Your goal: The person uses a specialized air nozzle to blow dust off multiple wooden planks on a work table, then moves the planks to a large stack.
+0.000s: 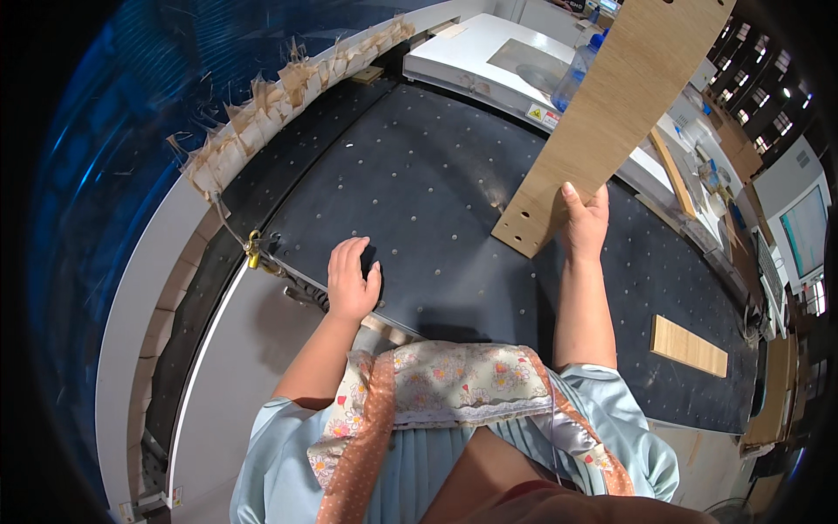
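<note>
My right hand (586, 223) grips a long flat wooden board (615, 100) near its lower end, thumb on the face turned to me. The board slants up to the upper right, and its top runs out of the picture. Several drilled holes show near its lower end and a few at the top. My left hand (351, 284) holds nothing; its fingers are stretched out and the thumb stands apart, over the near left edge of the black table (419, 201). Studs dot this table's surface.
A short wooden board (689, 347) lies on the table at the right. Behind the table stands a white machine (476, 65) with a blue-capped bottle (572, 79). Crumpled tape strips line a roll (271, 109) at the left. A screen (803, 234) stands far right.
</note>
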A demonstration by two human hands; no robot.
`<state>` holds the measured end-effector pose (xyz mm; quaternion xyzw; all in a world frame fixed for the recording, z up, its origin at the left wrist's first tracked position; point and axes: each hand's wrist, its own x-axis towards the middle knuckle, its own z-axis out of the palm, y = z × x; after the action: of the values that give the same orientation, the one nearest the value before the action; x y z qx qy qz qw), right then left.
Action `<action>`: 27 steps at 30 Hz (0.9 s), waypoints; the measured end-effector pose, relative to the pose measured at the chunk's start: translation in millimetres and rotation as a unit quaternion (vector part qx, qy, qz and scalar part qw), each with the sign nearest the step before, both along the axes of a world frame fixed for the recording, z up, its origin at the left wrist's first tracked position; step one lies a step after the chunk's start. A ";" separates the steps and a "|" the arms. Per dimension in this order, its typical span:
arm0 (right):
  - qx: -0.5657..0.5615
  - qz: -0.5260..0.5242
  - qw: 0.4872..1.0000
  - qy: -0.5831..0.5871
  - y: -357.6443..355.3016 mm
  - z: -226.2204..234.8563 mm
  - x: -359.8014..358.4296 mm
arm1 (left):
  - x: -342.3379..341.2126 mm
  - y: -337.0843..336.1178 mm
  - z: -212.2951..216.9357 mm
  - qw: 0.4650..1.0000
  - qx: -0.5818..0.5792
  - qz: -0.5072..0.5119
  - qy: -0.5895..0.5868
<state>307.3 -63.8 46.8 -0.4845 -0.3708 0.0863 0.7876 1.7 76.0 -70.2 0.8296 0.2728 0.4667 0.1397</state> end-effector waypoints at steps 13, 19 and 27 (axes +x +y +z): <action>0.014 -0.091 0.995 -0.025 -6.2 -41.5 5.6 | 17.1 3.3 19.9 0.994 -0.026 -0.105 0.025; 0.050 -0.144 0.988 0.011 -19.6 -40.9 -6.3 | 56.0 0.2 45.7 0.970 0.008 -0.242 0.021; 0.163 -0.270 0.949 0.020 -109.8 7.1 -14.1 | 136.7 -8.7 58.8 0.842 -0.017 -0.482 0.243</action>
<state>293.2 -173.6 53.8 -0.4294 -0.2189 -0.1816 0.8571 138.5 67.3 -11.3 0.9407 -0.1283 0.1197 0.2903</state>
